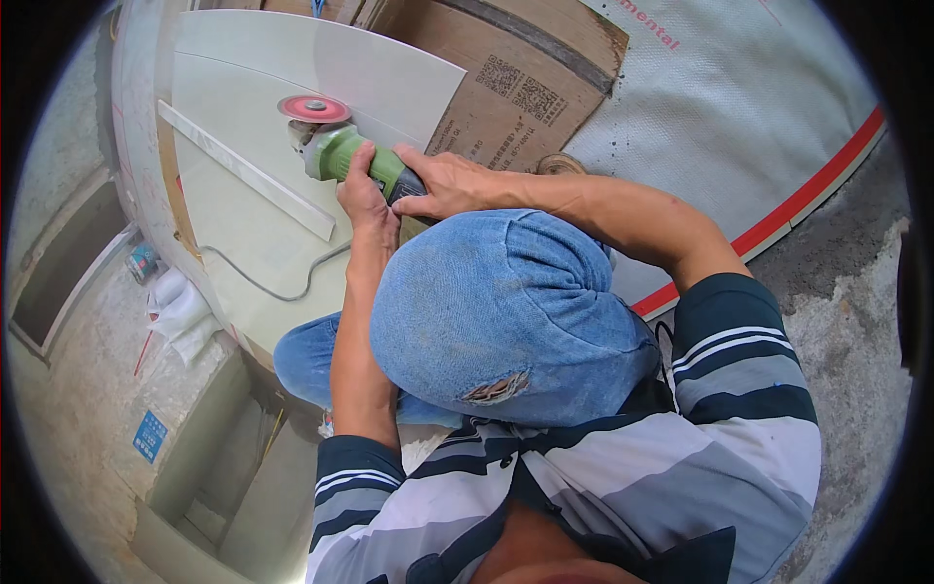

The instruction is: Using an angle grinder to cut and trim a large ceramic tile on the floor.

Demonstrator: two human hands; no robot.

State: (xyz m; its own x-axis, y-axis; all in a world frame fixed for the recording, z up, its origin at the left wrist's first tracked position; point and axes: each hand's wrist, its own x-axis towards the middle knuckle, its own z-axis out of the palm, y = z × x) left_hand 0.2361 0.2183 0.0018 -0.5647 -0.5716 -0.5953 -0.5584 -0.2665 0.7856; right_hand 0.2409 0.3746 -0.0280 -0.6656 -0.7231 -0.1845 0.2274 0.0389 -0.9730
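Observation:
A green angle grinder [355,164] with a red disc [313,108] is gripped in both hands above a pale tile [243,117]. My left hand [366,195] is closed round the middle of its body, thumb along the top. Further back, my right hand [438,182] wraps the dark rear end. The disc lies flat over the tile's line; whether it touches the surface I cannot tell. From the grinder's rear, a grey cord [292,295] seems to curve left across the tile. A narrow white strip [248,173] lies on the tile to the left.
Brown cardboard [486,127] lies to the right of the tile, and white sheeting with a red edge [817,195] covers the floor beyond it. My bent knee [467,302] sits close behind my hands. At left are a white plastic bag [183,310], a can [142,261] and a recess.

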